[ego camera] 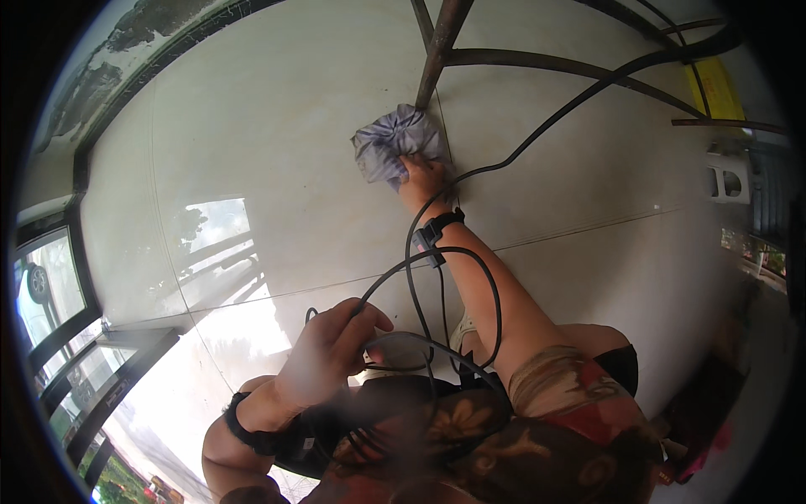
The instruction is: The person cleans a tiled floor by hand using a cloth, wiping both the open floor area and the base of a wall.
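Observation:
My right hand presses on a crumpled grey-and-purple cloth on the pale tiled floor, beside the foot of a rusty metal leg. A strap with a small dark device is around that wrist. My left hand is raised nearer my body, its fingers closed around a looped black cable. The cable passes over my right forearm and runs up to the upper right. A blurred patch covers part of my left hand.
The metal frame's curved crossbars stand at the top right, with a yellow object behind them. A white plastic item is at the far right. Dark-framed glass doors line the lower left. My knees and shoes are close below.

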Tool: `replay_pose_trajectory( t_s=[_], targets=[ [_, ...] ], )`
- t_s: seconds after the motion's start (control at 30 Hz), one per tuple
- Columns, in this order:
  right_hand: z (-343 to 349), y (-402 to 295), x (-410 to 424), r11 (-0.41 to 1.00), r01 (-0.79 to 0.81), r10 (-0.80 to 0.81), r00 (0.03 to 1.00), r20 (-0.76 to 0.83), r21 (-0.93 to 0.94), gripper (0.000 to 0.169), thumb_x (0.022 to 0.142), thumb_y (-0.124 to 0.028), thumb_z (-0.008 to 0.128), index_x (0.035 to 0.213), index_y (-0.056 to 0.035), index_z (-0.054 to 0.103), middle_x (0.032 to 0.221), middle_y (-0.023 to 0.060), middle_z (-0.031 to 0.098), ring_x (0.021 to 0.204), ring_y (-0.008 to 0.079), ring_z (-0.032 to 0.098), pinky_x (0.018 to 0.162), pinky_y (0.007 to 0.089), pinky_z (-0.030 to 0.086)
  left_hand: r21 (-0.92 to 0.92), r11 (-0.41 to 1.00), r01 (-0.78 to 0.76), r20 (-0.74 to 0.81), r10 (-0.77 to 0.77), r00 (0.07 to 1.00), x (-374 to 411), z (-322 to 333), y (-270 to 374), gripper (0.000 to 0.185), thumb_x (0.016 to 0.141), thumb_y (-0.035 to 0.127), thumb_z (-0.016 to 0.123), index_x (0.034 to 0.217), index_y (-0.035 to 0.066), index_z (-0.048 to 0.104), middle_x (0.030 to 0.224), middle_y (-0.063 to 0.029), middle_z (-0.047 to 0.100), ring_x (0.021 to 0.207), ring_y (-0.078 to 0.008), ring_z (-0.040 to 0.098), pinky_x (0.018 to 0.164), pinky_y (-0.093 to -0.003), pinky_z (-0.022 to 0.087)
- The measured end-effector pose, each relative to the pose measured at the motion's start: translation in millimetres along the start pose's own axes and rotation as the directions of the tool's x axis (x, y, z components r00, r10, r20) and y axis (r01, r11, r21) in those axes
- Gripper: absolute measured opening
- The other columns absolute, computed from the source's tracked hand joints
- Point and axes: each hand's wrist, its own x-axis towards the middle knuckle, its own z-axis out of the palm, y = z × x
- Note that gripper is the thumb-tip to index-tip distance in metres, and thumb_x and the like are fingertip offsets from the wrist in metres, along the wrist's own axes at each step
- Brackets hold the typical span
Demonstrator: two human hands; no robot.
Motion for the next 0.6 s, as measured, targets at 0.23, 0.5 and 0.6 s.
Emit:
replay_pose_trajectory(
  t_s=[0.23,0.5,0.6],
  targets=[
    [0.3,-131.1,7.8,0.802,-0.053,-0.428,0.643,0.634,0.595,0.041,0.078,-0.021,0.062,0.118,-0.0136,0.061,0.109,0.0162,0.064,0.105,0.0322,0.059,0.092,0.0363,0.046,-0.098,0.993,0.063,-0.080,-0.071,0.994,11.3,6.9,36.6,0.024,0.096,0.022,0.044,0.099,0.003,0.057,0.073,-0.0026,0.058,0.059,-0.0050,0.049,0.051,-0.0200,0.040],
    [-85.6,-158.6,30.9,0.598,-0.214,-0.498,0.655,0.568,0.772,0.032,0.082,-0.012,0.065,0.113,-0.0055,0.063,0.093,0.0087,0.068,0.082,0.0179,0.063,0.075,0.0291,0.050,0.799,0.550,-0.244,0.293,-0.002,0.956,26.7,-16.7,91.5,0.029,0.092,0.016,0.046,0.114,0.000,0.054,0.104,-0.0168,0.061,0.100,-0.0298,0.058,0.088,-0.0382,0.044],
    [-104.7,-159.1,37.5,0.535,-0.326,-0.486,0.635,0.600,0.779,0.032,0.084,-0.005,0.062,0.115,-0.0009,0.061,0.091,0.0049,0.067,0.077,0.0114,0.061,0.071,0.0254,0.050,0.822,0.565,-0.072,0.237,-0.224,0.945,28.8,-28.3,101.4,0.040,0.083,0.004,0.044,0.121,0.004,0.056,0.104,-0.0141,0.063,0.102,-0.0288,0.059,0.089,-0.0379,0.045]
  ],
)
